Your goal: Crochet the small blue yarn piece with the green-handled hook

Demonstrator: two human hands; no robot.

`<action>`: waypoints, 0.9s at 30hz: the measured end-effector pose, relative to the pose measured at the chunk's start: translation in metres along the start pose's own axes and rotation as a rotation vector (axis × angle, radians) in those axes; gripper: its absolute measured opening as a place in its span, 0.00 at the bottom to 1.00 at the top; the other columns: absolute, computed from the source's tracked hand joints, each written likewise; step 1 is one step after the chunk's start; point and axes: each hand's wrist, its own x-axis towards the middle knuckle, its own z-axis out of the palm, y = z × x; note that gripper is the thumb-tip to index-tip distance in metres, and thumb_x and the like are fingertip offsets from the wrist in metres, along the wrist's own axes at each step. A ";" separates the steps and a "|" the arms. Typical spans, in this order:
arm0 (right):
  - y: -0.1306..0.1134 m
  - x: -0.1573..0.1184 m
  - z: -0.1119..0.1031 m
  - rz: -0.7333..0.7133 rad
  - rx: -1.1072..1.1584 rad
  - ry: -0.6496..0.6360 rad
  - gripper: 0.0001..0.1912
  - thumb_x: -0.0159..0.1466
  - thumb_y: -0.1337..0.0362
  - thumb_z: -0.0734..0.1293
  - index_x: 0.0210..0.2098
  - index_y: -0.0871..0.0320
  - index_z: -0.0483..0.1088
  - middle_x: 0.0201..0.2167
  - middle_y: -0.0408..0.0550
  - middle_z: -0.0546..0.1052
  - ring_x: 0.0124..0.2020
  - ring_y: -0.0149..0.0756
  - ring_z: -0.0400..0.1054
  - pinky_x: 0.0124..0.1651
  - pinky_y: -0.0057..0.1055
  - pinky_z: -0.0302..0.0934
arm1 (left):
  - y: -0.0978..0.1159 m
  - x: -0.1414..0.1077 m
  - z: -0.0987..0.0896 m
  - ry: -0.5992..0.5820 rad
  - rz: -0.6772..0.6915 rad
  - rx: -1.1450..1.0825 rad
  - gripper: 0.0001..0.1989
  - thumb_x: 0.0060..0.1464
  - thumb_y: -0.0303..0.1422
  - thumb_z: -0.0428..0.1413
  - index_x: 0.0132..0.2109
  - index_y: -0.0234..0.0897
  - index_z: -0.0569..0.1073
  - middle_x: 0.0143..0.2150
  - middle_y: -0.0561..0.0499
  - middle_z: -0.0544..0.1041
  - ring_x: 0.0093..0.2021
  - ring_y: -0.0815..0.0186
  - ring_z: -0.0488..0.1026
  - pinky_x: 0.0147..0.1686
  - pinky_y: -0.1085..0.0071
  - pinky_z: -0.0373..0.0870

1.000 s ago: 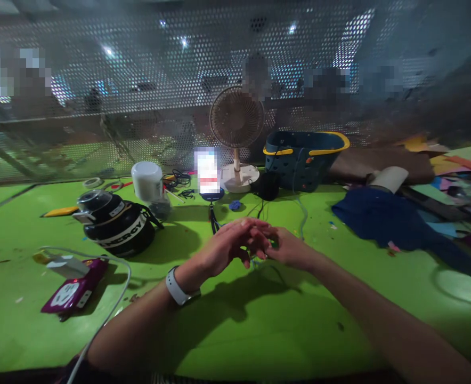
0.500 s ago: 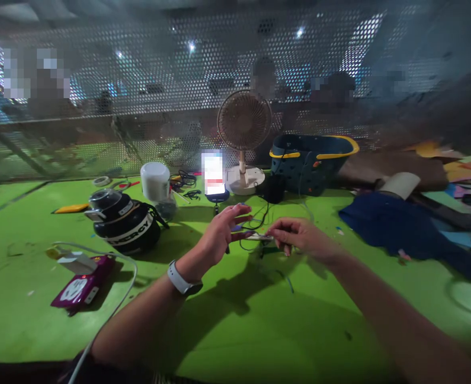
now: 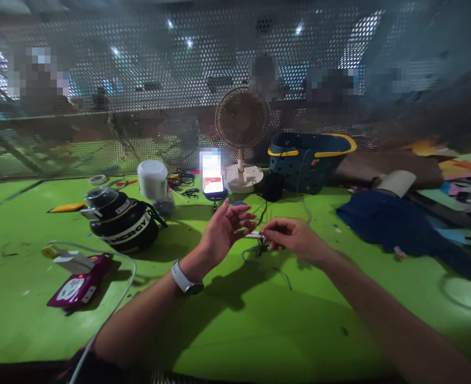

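My right hand [image 3: 297,238] pinches the end of a thin white stick-like piece [image 3: 253,235], held above the green table [image 3: 299,330]. What exactly this piece is, I cannot make out. Facing it from the left is my left hand [image 3: 225,232], palm turned up and fingers spread. Its fingertips are close to the white piece's left end; whether they touch it, I cannot tell. Below the right hand, a thin grey-blue cord [image 3: 286,278] curls on the table. A watch [image 3: 185,280] with a light strap is on my left wrist.
At the back stand a lit phone [image 3: 212,178], a fan [image 3: 241,178] and a dark basket [image 3: 315,165]. Left are a black bottle [image 3: 121,224], a white jar [image 3: 152,178] and a purple power strip [image 3: 81,288] with a cable. Dark blue cloth [image 3: 391,221] lies right.
My left hand has rolled so its palm shows more, with the fingers turned upward. The right hand has shifted slightly left, still pinching the white piece.
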 end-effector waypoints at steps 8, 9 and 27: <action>-0.014 -0.011 0.008 -0.280 -0.378 0.165 0.09 0.63 0.59 0.68 0.34 0.58 0.76 0.28 0.46 0.78 0.25 0.32 0.69 0.28 0.30 0.62 | -0.009 -0.008 0.005 -0.144 -0.008 -0.023 0.33 0.58 0.58 0.45 0.65 0.47 0.61 0.66 0.45 0.64 0.62 0.50 0.64 0.43 0.58 0.74; -0.016 -0.012 0.010 -0.327 -0.387 0.154 0.08 0.63 0.60 0.68 0.34 0.57 0.76 0.30 0.47 0.79 0.26 0.32 0.69 0.29 0.30 0.63 | -0.012 -0.008 0.005 -0.169 -0.015 -0.023 0.34 0.58 0.58 0.45 0.65 0.48 0.60 0.66 0.45 0.64 0.64 0.50 0.61 0.46 0.56 0.72; -0.014 -0.016 0.023 -0.470 -0.335 -0.086 0.06 0.63 0.63 0.69 0.35 0.58 0.78 0.30 0.48 0.81 0.31 0.35 0.74 0.35 0.34 0.69 | 0.003 -0.014 0.011 -0.218 0.135 -0.189 0.35 0.60 0.58 0.37 0.58 0.41 0.71 0.54 0.44 0.77 0.58 0.57 0.69 0.55 0.59 0.66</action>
